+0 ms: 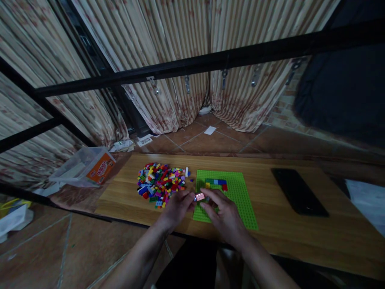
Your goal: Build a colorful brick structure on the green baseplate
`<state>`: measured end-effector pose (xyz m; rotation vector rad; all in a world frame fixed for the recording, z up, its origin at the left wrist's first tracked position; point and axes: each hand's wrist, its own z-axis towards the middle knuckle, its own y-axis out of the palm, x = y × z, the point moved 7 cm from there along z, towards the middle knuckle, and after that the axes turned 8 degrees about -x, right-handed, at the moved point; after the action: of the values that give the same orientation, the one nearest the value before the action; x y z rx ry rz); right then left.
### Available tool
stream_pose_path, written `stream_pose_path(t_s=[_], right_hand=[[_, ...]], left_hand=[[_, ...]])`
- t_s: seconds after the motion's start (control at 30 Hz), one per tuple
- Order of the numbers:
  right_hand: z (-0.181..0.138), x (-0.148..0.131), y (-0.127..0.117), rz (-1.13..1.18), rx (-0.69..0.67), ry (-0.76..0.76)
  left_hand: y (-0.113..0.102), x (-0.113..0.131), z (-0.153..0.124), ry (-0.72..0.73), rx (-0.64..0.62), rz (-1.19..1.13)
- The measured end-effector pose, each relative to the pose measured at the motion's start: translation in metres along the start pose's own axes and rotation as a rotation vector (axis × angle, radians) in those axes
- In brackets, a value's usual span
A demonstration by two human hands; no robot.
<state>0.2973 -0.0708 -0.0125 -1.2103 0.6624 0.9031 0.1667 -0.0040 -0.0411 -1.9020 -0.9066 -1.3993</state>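
Our two forearms reach up from the bottom edge to the near side of the wooden table (279, 237). Between the two sets of fingertips we hold a small pink brick (199, 196), just above the near left part of the green baseplate (240, 196). Our left hand (177, 206) pinches it from the left, fingers curled in, knuckles towards us. Our right hand (224, 214) grips it from the right, its palm lying over the plate's near edge. Whether the brick touches the plate we cannot tell. Farther back on the plate sits a small patch of fitted bricks (216, 183), green, blue, yellow and red. Just left of the plate lies a loose pile of mixed bricks (161, 184), close to our left hand. A flat black slab (299, 192) lies well apart on the right, and a clear plastic box (84, 166) with an orange label stands off the table's left end
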Motion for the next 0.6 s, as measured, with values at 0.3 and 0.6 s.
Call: stream_pose_path(t_s=[0.3, 0.6], right_hand=[[0.003, -0.002, 0.0, -0.148, -0.02, -0.077], [-0.006, -0.006, 0.003, -0.023, -0.026, -0.011]], left_hand=[[0.012, 0.005, -0.006, -0.032, 0.003, 0.066], [0.023, 0.008, -0.017, 0.012, 0.032, 0.052]])
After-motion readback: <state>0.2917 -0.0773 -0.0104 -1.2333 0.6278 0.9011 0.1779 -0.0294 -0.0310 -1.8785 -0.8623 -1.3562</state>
